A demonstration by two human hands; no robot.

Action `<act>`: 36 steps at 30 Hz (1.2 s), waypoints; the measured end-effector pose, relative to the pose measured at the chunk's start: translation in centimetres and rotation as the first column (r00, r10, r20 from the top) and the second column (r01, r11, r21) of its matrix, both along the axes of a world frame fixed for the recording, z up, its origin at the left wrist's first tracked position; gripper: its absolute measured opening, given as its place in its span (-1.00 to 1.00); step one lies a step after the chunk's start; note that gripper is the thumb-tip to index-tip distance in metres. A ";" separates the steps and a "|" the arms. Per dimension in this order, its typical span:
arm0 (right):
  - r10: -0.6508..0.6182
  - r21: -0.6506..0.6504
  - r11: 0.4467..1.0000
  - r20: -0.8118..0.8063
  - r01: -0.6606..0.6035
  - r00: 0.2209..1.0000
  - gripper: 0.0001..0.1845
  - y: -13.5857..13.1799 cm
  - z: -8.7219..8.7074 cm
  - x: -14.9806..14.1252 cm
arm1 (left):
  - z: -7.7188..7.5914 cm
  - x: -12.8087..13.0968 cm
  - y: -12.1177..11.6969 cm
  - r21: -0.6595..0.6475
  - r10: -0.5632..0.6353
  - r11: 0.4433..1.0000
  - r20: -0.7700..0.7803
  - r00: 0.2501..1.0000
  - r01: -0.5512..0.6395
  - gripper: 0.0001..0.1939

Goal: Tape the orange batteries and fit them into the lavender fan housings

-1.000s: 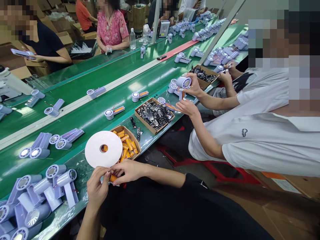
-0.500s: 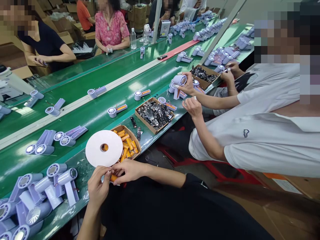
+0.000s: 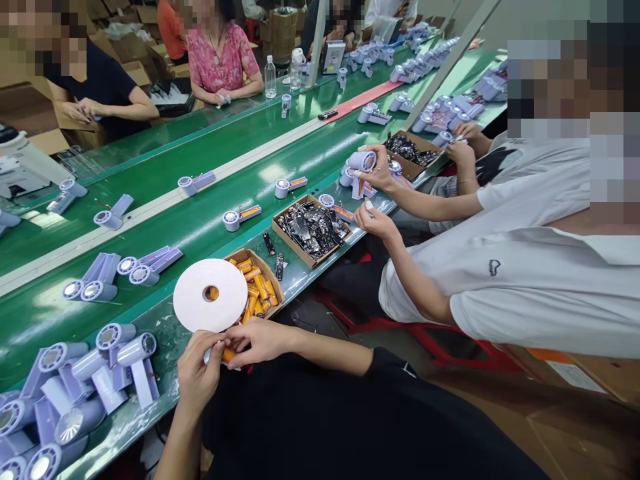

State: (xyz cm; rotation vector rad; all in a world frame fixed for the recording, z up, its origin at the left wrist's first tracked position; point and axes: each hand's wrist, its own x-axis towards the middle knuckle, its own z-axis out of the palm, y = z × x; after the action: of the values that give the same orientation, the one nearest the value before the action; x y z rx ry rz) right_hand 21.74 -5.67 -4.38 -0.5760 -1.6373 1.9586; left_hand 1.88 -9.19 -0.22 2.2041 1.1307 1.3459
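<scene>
Orange cylinder (image 3: 229, 355) sits between our two hands, at the edge of the bench, with one end showing in the gap between our fingers. Our right hand (image 3: 261, 343) is curled around it and grips it. Our left hand (image 3: 201, 369) meets it from the other side with thumb and forefinger pinched together, though we cannot tell what, if anything, is caught between those tips. Just beyond the grip we have a white reel (image 3: 190, 297) lying flat, and it partly covers a cardboard box (image 3: 276, 275) filled with more orange cylinders (image 3: 259, 288). To the right of that box and farther from the grip, two black strips (image 3: 279, 265) lie on the bench (image 3: 163, 323), near a second box (image 3: 291, 249) heaped with black parts (image 3: 310, 227). Left of our grip, well apart from it, lavender housings (image 3: 107, 390) are piled on top of one another. Past the reel, a green belt (image 3: 183, 230) carries other such housings, some with orange showing in their trays. Farther right of our grip, a co-worker's hand (image 3: 377, 172) holds up a single housing (image 3: 361, 161).
</scene>
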 end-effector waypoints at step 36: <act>0.033 0.015 0.999 0.125 -0.035 0.992 -0.26 -0.4 0.7 1.4 | 2.5 -7.4 18.4 0.032 0.254 0.960 -0.522 0.814 -0.279 -0.43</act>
State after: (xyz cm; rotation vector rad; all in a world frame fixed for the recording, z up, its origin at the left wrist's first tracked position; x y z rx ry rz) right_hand 23.17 -6.04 -3.64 -0.6803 -1.7479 1.9663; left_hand -5.52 9.26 2.26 2.5268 1.6975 0.7960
